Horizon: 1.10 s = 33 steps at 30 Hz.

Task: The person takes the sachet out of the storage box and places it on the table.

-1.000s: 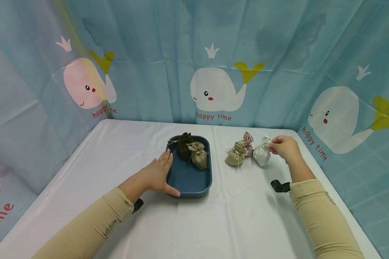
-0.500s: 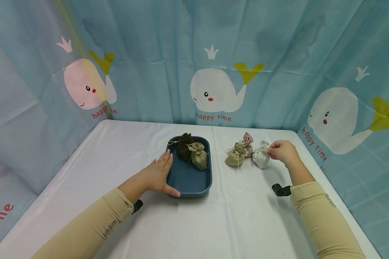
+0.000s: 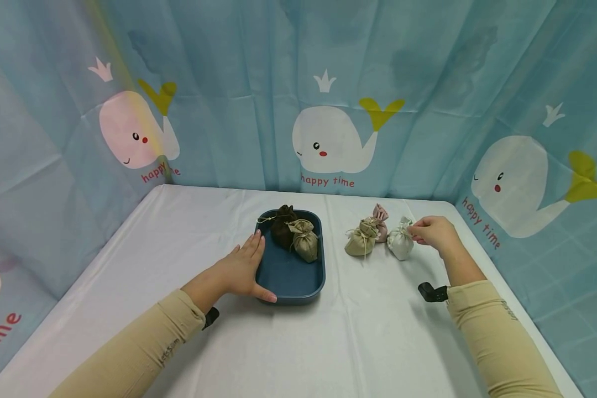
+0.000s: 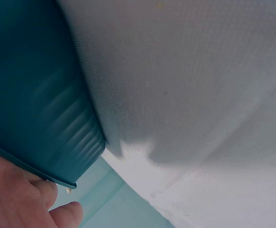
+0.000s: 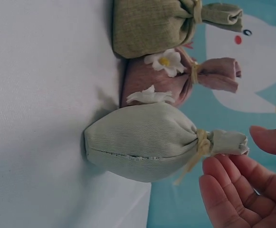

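Standing left of the loosely parted right hand (image 3: pixel 436 232), centre right: white pouch (image 3: pixel 400 244).
Spread left hand (image 3: pixel 241 270) touches central blue tray (image 3: pixel 291 281).

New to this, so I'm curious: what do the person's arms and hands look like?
The left hand and right hand are gloveless. The beige left sleeve and right sleeve carry dark lettering near the cuff; a black gadget shows at each wrist.

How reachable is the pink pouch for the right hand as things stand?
Probably yes, from above. The white pouch stands between the right hand and the pink pouch, partly blocking a straight sideways path, but the pink one's tied neck shows uncovered, which seems to leave it free.
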Each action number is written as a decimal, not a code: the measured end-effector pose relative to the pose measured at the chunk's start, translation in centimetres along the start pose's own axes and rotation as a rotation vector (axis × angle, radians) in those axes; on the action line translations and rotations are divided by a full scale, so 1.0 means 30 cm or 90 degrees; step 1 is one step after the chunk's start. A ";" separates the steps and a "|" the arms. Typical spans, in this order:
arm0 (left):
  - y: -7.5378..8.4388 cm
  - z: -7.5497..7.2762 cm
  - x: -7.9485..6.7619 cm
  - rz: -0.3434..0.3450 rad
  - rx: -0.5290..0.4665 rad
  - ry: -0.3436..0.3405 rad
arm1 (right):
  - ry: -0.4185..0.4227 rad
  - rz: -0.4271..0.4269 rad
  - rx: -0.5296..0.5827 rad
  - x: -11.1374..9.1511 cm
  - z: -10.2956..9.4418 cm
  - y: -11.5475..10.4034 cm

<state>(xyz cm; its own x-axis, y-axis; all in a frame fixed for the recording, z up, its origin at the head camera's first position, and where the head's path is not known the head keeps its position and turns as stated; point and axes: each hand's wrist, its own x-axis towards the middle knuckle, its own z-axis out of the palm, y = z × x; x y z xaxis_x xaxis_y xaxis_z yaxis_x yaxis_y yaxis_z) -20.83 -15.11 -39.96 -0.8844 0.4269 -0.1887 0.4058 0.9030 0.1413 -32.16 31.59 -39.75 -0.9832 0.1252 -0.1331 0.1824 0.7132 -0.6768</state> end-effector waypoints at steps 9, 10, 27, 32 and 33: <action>0.003 -0.003 0.000 -0.001 0.003 -0.004 | 0.019 0.001 0.029 0.161 -0.005 0.141; 0.003 -0.004 0.000 -0.001 0.004 -0.005 | 0.022 -0.003 0.029 0.168 -0.007 0.147; -0.001 -0.001 0.003 -0.001 0.007 -0.007 | 0.029 -0.012 0.028 -0.126 -0.077 -0.164; -0.001 -0.001 0.002 0.001 0.004 -0.003 | 0.035 -0.023 0.033 -0.122 -0.076 -0.177; -0.001 -0.001 0.002 0.001 0.004 -0.003 | 0.038 -0.026 0.034 -0.125 -0.074 -0.184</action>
<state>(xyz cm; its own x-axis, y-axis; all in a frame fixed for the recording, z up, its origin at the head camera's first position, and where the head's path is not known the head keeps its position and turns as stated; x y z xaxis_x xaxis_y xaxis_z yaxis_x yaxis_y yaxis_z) -20.91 -15.12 -39.95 -0.8828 0.4280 -0.1937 0.4082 0.9029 0.1347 -29.48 28.72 -33.91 -0.9884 0.1385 -0.0619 0.1405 0.6807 -0.7190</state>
